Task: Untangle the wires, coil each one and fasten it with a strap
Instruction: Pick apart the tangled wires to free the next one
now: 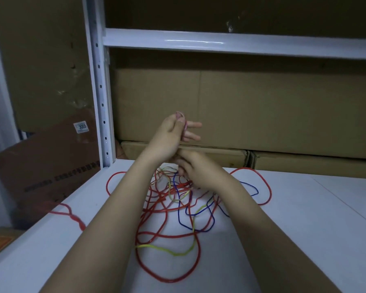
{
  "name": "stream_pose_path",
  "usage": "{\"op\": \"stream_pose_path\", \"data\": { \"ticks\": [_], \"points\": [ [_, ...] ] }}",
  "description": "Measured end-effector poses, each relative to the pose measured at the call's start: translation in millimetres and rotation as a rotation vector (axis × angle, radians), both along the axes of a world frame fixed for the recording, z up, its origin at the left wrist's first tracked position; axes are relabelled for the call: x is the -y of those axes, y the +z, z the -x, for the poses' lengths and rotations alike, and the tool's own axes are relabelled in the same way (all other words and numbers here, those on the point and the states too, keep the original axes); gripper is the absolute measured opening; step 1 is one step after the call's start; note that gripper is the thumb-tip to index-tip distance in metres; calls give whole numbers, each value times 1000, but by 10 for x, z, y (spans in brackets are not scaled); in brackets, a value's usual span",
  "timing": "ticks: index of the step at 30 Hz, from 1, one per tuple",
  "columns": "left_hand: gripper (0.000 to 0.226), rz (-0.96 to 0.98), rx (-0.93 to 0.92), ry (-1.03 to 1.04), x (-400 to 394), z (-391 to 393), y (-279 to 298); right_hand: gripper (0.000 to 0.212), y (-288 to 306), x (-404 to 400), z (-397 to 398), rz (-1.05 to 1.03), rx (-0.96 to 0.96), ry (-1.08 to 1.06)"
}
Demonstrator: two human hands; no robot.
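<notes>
The thin red, blue and yellow-green plastic-coated wires (169,210) look smooth and slightly glossy. They lie on a flat white shelf board (304,218) with a smooth matt finish. The white painted metal shelf beam (199,42) shines glossy. Behind, the plain brown cardboard boxes (262,111) look matt, dry and papery.

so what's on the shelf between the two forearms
In the head view, the tangle of red wire, blue wire and yellow-green wire lies on the white shelf between the forearms.
</notes>
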State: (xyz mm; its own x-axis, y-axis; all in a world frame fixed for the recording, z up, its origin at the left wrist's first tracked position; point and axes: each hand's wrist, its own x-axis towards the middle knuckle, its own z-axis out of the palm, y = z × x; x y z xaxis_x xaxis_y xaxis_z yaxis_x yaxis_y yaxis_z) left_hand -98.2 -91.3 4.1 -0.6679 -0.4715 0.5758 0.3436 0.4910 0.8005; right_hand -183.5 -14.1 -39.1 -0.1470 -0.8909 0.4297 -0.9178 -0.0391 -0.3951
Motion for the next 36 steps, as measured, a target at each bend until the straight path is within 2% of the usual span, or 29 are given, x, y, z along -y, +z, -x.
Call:
{"op": "stream_pose_path", "data": {
  "ticks": [3, 7, 10, 11, 13, 15, 17, 19, 21, 23, 25, 28, 30, 33, 36],
  "points": [
    [20, 123, 127, 83, 101, -61, -53, 19, 69, -49, 106, 97, 83, 31],
    [31, 334, 301, 185, 164, -170, 3, 11, 131, -94, 213, 211, 95, -82],
    [33, 398, 404, 222, 152, -185, 16, 5, 151, -127, 224, 295, -8, -156],
    [32, 430, 444, 247, 149, -178, 22, 7, 163, -136, 232, 347, -4, -178],
    [32, 486, 486, 281, 137, -155, 27, 28, 213, -170, 233, 457, 81, -183],
    [34, 469, 483, 250, 135, -132, 20, 36, 263, -212, 243, 500, 63, -188],
    [36, 409, 465, 166, 135, -112, 8, 32, 293, -240, 280, 472, 30, -207],
    [38, 382, 474, 125, 129, -115, -5, 23, 291, -255, 346, 385, 8, -211],
    [39, 438, 514, 148, 120, -134, -2, 13, 268, -267, 411, 248, -85, -228],
    [41, 461, 521, 158, 125, -157, 0, 11, 234, -288, 477, 140, -187, -259],
    [45, 444, 491, 132, 133, -179, 16, 16, 208, -319, 526, 170, -199, -293],
    [46, 424, 521, 37, 107, -179, 13, 18, 201, -297, 559, 442, 3, -383],
    [42, 353, 600, -100, 60, -146, -23, 21, 195, -224, 542, 575, 136, -401],
    [37, 260, 616, -268, 5, -120, -35, 13, 124, -81, 514, 562, 223, -320],
    [38, 138, 387, -286, 29, -122, 25, 21, -27, -20, 604, 482, -132, -418]
  ]
}}
